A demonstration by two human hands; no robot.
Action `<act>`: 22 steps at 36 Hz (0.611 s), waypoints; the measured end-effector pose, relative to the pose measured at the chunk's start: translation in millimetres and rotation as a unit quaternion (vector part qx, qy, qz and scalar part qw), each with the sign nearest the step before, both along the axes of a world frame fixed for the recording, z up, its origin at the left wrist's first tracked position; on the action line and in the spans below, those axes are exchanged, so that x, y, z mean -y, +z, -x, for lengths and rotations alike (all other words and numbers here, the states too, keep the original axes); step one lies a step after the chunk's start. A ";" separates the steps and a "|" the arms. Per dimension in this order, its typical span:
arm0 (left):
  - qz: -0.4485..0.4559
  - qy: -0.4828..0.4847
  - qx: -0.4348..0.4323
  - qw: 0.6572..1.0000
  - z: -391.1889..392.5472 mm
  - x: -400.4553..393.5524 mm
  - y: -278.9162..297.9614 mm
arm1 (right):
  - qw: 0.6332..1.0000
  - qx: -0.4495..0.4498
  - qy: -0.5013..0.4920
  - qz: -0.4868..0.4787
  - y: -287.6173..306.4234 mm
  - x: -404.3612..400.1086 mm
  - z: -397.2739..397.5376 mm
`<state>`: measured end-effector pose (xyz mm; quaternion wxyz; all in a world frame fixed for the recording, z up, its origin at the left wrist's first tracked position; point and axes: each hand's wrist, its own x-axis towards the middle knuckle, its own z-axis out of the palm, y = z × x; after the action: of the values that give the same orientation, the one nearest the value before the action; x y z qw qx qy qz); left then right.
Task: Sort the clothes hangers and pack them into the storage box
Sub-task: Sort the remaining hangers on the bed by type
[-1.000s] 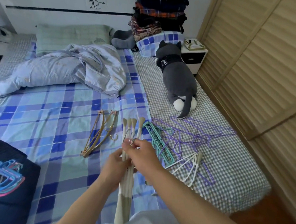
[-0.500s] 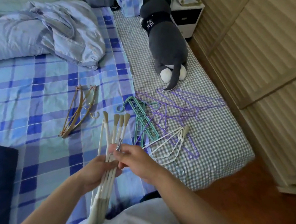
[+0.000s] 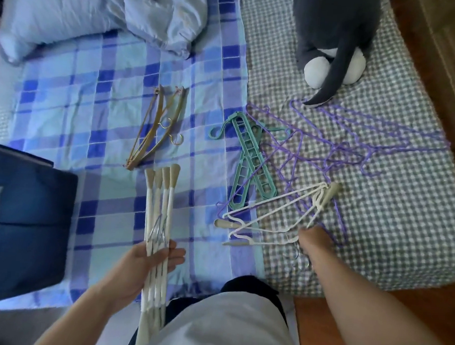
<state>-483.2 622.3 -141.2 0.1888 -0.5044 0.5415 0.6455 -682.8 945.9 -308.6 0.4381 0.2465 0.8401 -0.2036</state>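
My left hand (image 3: 148, 260) grips a bundle of cream hangers (image 3: 159, 203) by the middle; their padded ends point away from me over the blue plaid sheet. My right hand (image 3: 313, 241) reaches down onto the loose white hangers (image 3: 268, 219) lying on the checked cover, its fingers curled at their metal hooks. The dark blue storage box (image 3: 26, 214) stands at the left edge, with coloured hangers just visible inside. Brown wooden hangers (image 3: 157, 126), green slotted hangers (image 3: 251, 157) and tangled purple wire hangers (image 3: 330, 146) lie on the bed beyond my hands.
A grey plush toy (image 3: 333, 35) lies at the far right of the bed, its tail over the purple hangers. A crumpled pale blue quilt (image 3: 103, 10) fills the far left. Wooden floor (image 3: 437, 77) runs along the bed's right edge.
My right hand left the cream bundle and moved right onto the white hangers. The left hand keeps the bundle alone. The view tilted further down.
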 end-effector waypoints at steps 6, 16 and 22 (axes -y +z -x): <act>0.020 0.036 -0.036 0.999 7.6 -7.1 11.3 | 0.998 -0.037 0.024 -0.049 7.6 4.7 5.9; 0.016 0.076 -0.139 0.987 37.4 -5.8 38.0 | 0.985 -0.029 -0.077 0.152 117.3 28.7 25.6; 0.017 0.073 -0.212 0.974 71.1 -28.0 59.8 | 0.944 0.077 -0.129 0.295 203.0 95.5 6.5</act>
<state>-554.2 650.2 -81.5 0.0134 -0.3980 0.5419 0.7401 -689.3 850.4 -105.6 0.5248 0.2277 0.6671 -0.4772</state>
